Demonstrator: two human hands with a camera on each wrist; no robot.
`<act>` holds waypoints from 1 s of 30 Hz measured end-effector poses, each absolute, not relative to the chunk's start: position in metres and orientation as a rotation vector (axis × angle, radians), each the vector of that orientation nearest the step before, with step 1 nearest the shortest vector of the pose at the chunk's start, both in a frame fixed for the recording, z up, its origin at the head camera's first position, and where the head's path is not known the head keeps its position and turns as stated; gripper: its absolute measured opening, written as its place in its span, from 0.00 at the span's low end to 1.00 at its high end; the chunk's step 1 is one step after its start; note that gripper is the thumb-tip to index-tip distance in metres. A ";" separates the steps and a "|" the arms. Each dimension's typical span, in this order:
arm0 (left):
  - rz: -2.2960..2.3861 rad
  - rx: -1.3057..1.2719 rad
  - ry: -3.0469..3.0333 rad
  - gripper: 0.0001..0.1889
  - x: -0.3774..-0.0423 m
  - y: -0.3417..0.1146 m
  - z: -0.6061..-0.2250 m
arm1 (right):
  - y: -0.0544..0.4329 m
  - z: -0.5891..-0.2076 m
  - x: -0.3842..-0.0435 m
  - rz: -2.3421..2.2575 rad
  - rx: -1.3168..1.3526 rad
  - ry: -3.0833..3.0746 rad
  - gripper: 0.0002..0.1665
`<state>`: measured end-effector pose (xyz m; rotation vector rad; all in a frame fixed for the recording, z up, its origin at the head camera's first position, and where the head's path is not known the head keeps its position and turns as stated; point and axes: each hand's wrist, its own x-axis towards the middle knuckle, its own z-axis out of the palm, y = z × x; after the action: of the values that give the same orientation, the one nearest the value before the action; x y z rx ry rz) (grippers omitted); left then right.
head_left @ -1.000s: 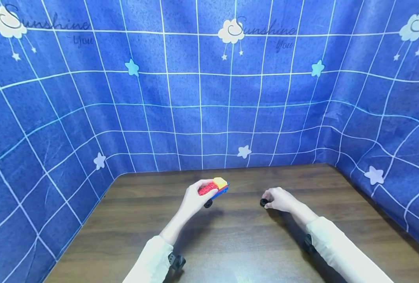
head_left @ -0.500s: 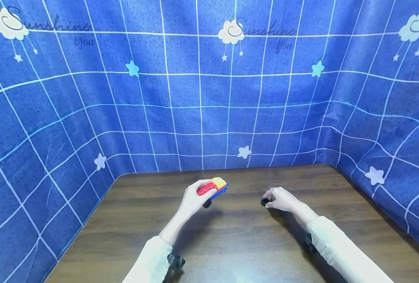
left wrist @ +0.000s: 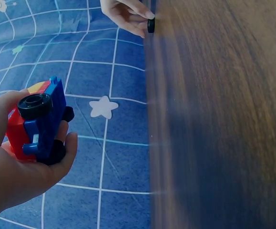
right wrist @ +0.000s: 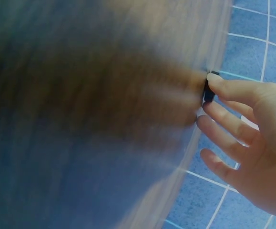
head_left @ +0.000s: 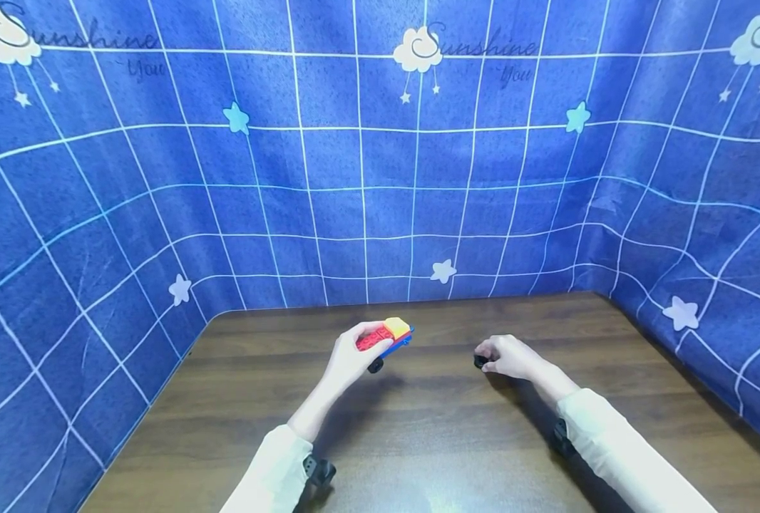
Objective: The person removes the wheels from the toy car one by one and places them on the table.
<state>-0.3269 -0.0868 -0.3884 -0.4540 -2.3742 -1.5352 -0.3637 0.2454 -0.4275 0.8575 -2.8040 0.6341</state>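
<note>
My left hand (head_left: 353, 356) grips a toy truck (head_left: 398, 329) above the table, its body red with a yellow front and a blue underside. In the left wrist view, black wheels (left wrist: 35, 106) show on the truck (left wrist: 52, 114), and the thumb and fingers wrap its red side. To the right in the head view, my right hand (head_left: 510, 356) pinches a small loose black wheel (head_left: 480, 361) close over the tabletop. Thumb and forefinger hold this wheel (right wrist: 209, 89) in the right wrist view, while the other fingers are loosely bent. Part of it is hidden behind the fingertips.
A brown wood-grain table (head_left: 380, 434) lies under both hands. Blue cloth (head_left: 329, 164) with white grid lines and stars hangs along the table's back and sides. Each wrist carries a small black camera (head_left: 319, 470) below a white sleeve (head_left: 271, 467).
The head view has shifted slightly. Both hands stay nearly where they were, the left gripping the toy truck and the right pinching the wheel.
</note>
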 end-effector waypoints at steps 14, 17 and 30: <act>-1.564 -0.432 -2.387 0.20 -0.327 -0.088 -0.389 | 0.242 -0.427 -0.361 0.755 0.901 -2.785 0.18; -1.564 -0.425 -2.390 0.20 -0.327 -0.088 -0.389 | 0.243 -0.425 -0.360 0.746 0.904 -2.780 0.18; -1.583 -0.434 -2.379 0.20 -0.327 -0.088 -0.389 | 0.251 -0.413 -0.353 0.827 0.820 -2.723 0.19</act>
<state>-0.3266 -0.0881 -0.3888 -0.4345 -2.3792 -1.5832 -0.3529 0.2512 -0.4127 0.8197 -2.7229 0.8271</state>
